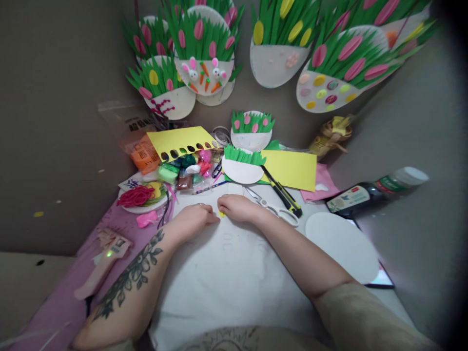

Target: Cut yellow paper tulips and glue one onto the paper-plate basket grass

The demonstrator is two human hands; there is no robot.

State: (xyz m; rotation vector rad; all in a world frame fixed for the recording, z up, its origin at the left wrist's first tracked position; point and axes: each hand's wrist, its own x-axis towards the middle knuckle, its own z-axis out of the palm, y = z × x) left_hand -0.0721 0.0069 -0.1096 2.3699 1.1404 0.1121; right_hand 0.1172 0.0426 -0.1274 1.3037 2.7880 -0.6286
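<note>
A small yellow paper piece [221,213] shows at the fingertips of my right hand [237,207], whose fingers are curled in a pinch on it. My left hand [195,220] is closed just left of the piece, fingertips almost meeting the right hand; what it holds, if anything, is hidden. Both hands rest over the white cloth [223,278]. Beyond them stands a half-plate basket with green paper grass [243,165]. White-handled scissors [272,206] and a black and yellow utility knife [281,192] lie right of my right hand.
At the left are a pink glue gun [106,261] with a green light, pink yarn [137,196] and bagged clay [186,168]. Yellow sheets [292,168] lie behind. A dark bottle [376,191] and a white oval [341,246] sit right. Decorated paper plates [204,73] hang on the wall.
</note>
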